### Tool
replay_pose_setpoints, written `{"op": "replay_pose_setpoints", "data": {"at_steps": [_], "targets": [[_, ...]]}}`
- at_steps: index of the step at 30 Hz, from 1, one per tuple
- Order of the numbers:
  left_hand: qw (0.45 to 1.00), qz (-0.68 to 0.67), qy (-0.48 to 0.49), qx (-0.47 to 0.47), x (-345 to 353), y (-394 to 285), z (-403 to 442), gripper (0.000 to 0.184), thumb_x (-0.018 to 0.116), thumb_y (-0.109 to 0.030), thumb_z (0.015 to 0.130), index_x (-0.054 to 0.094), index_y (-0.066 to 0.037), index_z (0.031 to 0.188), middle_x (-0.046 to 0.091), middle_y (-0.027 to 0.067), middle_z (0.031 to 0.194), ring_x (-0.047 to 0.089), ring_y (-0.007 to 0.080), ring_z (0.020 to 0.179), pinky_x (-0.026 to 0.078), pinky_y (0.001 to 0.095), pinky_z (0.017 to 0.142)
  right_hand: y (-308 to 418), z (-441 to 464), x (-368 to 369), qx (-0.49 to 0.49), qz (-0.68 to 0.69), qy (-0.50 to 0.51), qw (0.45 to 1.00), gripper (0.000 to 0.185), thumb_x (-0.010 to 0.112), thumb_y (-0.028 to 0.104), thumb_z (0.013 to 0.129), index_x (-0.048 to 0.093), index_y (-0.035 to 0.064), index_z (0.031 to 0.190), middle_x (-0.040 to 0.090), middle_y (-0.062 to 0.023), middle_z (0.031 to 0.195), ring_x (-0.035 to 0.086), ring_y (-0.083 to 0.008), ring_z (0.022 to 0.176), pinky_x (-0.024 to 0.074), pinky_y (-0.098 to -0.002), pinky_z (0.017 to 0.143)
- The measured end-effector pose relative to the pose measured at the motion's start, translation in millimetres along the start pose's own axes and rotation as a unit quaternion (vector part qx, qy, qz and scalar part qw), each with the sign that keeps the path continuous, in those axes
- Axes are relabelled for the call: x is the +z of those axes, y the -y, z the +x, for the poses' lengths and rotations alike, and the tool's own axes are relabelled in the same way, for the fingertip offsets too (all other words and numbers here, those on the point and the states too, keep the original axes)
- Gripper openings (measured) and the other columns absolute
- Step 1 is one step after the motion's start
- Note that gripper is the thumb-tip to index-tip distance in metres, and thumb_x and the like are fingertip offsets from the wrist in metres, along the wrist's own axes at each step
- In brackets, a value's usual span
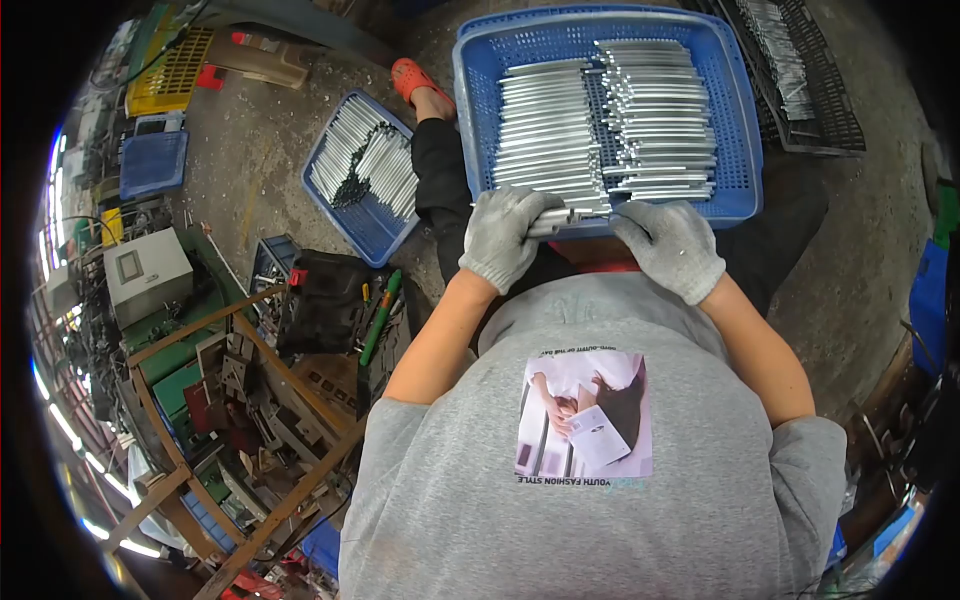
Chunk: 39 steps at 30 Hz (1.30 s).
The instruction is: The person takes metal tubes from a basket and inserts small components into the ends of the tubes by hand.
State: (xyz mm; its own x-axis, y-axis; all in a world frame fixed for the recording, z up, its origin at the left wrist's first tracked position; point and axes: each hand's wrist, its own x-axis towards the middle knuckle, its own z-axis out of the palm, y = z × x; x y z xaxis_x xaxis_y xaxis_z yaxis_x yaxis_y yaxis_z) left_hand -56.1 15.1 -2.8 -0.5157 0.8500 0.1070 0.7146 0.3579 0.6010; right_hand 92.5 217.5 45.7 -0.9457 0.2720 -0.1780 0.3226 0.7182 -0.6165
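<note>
My left hand (506,236), in a grey glove, is closed around several short metal tubes (560,217) that point to the right, at the near rim of a large blue basket (740,130). Close to the tubes' free ends is my right hand (670,245), also gloved, its fingers bent and pressed together; what they hold is too small to make out. Inside the basket lie two stacks of silvery tubes, a left stack (545,125) and a right stack (660,115), side by side.
A smaller blue basket (375,235) with more tubes stands on the floor at the left, near an orange shoe (408,78). Black crates (835,130) with metal pieces are at the upper right. A wooden frame (270,365) and a grey box (148,278) stand at the left.
</note>
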Motion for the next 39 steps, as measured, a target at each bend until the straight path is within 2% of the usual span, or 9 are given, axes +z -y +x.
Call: {"op": "replay_pose_setpoints", "data": {"at_steps": [6, 11, 17, 22, 26, 27, 31, 36, 39], "targets": [[0.989, 0.092, 0.071, -0.095, 19, 31, 49, 0.027, 0.067, -0.016, 0.09, 0.068, -0.01, 0.116, 0.069, 0.0104, 0.106, 0.065, 0.036, 0.095, 0.051, 0.0453, 0.087, -5, -6, 4, 0.028, -0.019, -0.016, 0.999, 0.019, 0.067, 0.025, 0.092, 0.079, 0.0106, 0.096, 0.075, -0.0114, 0.076, 0.068, -0.0351, 0.06, 0.0517, -0.043, 0.058], [0.974, 0.106, 0.152, -0.133, 41, 49, 72, 0.023, 0.067, -0.02, 0.093, 0.066, -0.009, 0.113, 0.067, 0.012, 0.112, 0.064, 0.0378, 0.097, 0.051, 0.0464, 0.09, -11, -16, 10, 0.017, -0.03, -0.04, 0.999, 0.02, 0.067, 0.026, 0.092, 0.079, 0.0106, 0.097, 0.075, -0.0122, 0.074, 0.068, -0.0358, 0.061, 0.0518, -0.0431, 0.058], [0.979, 0.07, 0.128, -0.145, 47, 50, 65, 0.023, 0.069, -0.018, 0.091, 0.065, -0.01, 0.112, 0.068, 0.0102, 0.109, 0.066, 0.0365, 0.102, 0.053, 0.0468, 0.09, -13, -16, 7, 0.036, -0.039, -0.009, 0.999, 0.021, 0.068, 0.026, 0.092, 0.079, 0.0103, 0.098, 0.075, -0.0126, 0.075, 0.068, -0.0364, 0.062, 0.052, -0.0432, 0.058], [0.984, 0.091, 0.115, -0.098, 41, 40, 52, 0.027, 0.068, -0.013, 0.088, 0.066, -0.01, 0.114, 0.071, 0.0096, 0.103, 0.066, 0.0365, 0.101, 0.052, 0.0466, 0.089, -12, -14, 6, 0.05, -0.036, -0.009, 0.998, 0.02, 0.068, 0.026, 0.092, 0.079, 0.01, 0.097, 0.076, -0.0118, 0.076, 0.068, -0.0355, 0.064, 0.0524, -0.0426, 0.06], [0.999, -0.001, 0.051, -0.016, 18, 32, 30, 0.034, 0.067, -0.004, 0.081, 0.07, -0.01, 0.114, 0.073, 0.009, 0.097, 0.066, 0.0341, 0.095, 0.051, 0.0443, 0.086, -12, -13, 4, 0.002, -0.055, -0.06, 0.997, 0.019, 0.069, 0.026, 0.091, 0.079, 0.0114, 0.096, 0.075, -0.0099, 0.074, 0.067, -0.0321, 0.064, 0.0527, -0.0398, 0.066], [0.998, -0.003, 0.053, -0.018, 14, 29, 26, 0.034, 0.067, -0.004, 0.081, 0.07, -0.01, 0.114, 0.073, 0.009, 0.097, 0.066, 0.0341, 0.095, 0.051, 0.0443, 0.086, -11, -14, 3, 0.004, -0.054, -0.058, 0.997, 0.019, 0.069, 0.026, 0.091, 0.079, 0.0114, 0.096, 0.075, -0.0099, 0.074, 0.067, -0.0321, 0.064, 0.0527, -0.0398, 0.066], [0.978, -0.178, 0.089, -0.054, 0, 19, 10, 0.041, 0.065, 0.002, 0.073, 0.075, -0.01, 0.111, 0.074, 0.0079, 0.095, 0.064, 0.0312, 0.087, 0.05, 0.0414, 0.082, -3, -14, -1, -0.057, -0.032, -0.08, 0.995, 0.015, 0.07, 0.025, 0.091, 0.079, 0.0128, 0.091, 0.073, -0.0069, 0.07, 0.064, -0.0285, 0.062, 0.0517, -0.0371, 0.072], [0.977, -0.201, 0.071, -0.032, -2, 11, 2, 0.049, 0.058, 0.008, 0.067, 0.078, -0.009, 0.109, 0.073, 0.0066, 0.095, 0.061, 0.0292, 0.086, 0.048, 0.0397, 0.087, -4, -15, 3, -0.098, -0.043, -0.064, 0.992, 0.012, 0.07, 0.022, 0.091, 0.077, 0.0135, 0.087, 0.072, -0.0045, 0.067, 0.063, -0.026, 0.061, 0.0506, -0.0346, 0.077], [0.982, -0.18, 0.061, -0.003, -4, 7, 1, 0.046, 0.061, 0.005, 0.069, 0.078, -0.01, 0.11, 0.073, 0.0059, 0.096, 0.062, 0.0277, 0.086, 0.047, 0.039, 0.088, -2, -15, 1, -0.105, -0.058, -0.056, 0.991, 0.012, 0.069, 0.021, 0.091, 0.076, 0.0134, 0.087, 0.072, -0.004, 0.067, 0.063, -0.0257, 0.061, 0.0504, -0.0342, 0.079]]}}
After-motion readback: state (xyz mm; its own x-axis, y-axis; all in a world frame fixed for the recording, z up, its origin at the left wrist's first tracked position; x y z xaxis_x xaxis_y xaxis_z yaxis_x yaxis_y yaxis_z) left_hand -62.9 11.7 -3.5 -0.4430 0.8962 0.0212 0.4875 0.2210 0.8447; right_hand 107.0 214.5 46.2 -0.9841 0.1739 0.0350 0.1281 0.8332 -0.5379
